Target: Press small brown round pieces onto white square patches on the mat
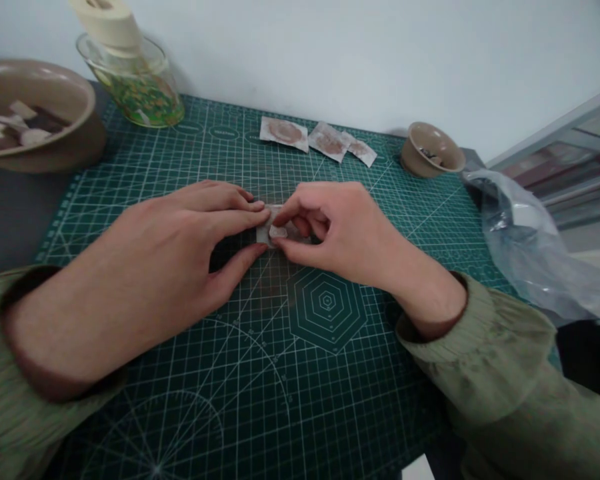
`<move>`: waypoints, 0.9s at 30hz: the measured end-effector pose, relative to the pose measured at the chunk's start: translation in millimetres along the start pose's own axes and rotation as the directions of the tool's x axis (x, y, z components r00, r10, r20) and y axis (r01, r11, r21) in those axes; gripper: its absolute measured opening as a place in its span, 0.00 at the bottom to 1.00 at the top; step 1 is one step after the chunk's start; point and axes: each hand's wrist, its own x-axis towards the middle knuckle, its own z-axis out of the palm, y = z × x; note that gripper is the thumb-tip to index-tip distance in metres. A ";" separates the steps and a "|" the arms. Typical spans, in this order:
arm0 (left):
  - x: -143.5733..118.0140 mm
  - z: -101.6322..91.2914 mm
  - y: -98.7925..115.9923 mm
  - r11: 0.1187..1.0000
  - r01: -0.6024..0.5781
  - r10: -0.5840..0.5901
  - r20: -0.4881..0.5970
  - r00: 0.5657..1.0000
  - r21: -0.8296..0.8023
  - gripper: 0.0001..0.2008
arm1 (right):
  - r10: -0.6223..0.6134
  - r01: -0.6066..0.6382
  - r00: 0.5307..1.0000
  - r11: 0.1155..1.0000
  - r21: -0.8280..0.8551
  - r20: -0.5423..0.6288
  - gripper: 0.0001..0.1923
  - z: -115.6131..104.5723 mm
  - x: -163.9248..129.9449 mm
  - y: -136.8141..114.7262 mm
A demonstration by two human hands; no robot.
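Note:
A small pale paper piece (pixel 263 235) lies on the green cutting mat (pixel 240 280), largely covered by my fingers. My left hand (pixel 180 233) reaches in from the left with its fingers stretched out. Its index fingertip and thumb tip touch the paper's left edge, with a gap between them. Between thumb and forefinger my right hand (pixel 330 220) pinches a small whitish piece (pixel 279 231) over the paper; its exact kind is too small to tell. The right hand's other fingers are curled, hiding the right part of the paper.
Three pale packets with reddish-brown patches (pixel 285 132) lie along the mat's back edge. A large brown bowl (pixel 87 110) of chunks and a glass with a paper roll (pixel 155 73) stand back left. At right are a small brown bowl (pixel 415 150) and a clear plastic bag (pixel 525 233).

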 end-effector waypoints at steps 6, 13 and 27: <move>0.4 2.0 0.4 1.000 -0.016 0.016 0.021 1.000 -0.012 0.19 | -0.039 0.038 0.997 0.999 -0.018 -0.059 0.04 -5.3 -3.9 2.5; 14.8 0.9 -6.4 0.991 0.047 -0.044 0.028 0.999 -0.124 0.21 | 0.030 -0.051 0.910 0.998 -0.039 -0.413 0.04 -13.0 -2.3 16.4; 73.7 -23.1 -6.7 0.977 0.213 -0.209 0.136 0.968 -0.012 0.15 | 0.036 0.003 0.843 0.998 0.070 -0.537 0.05 -11.4 3.9 30.9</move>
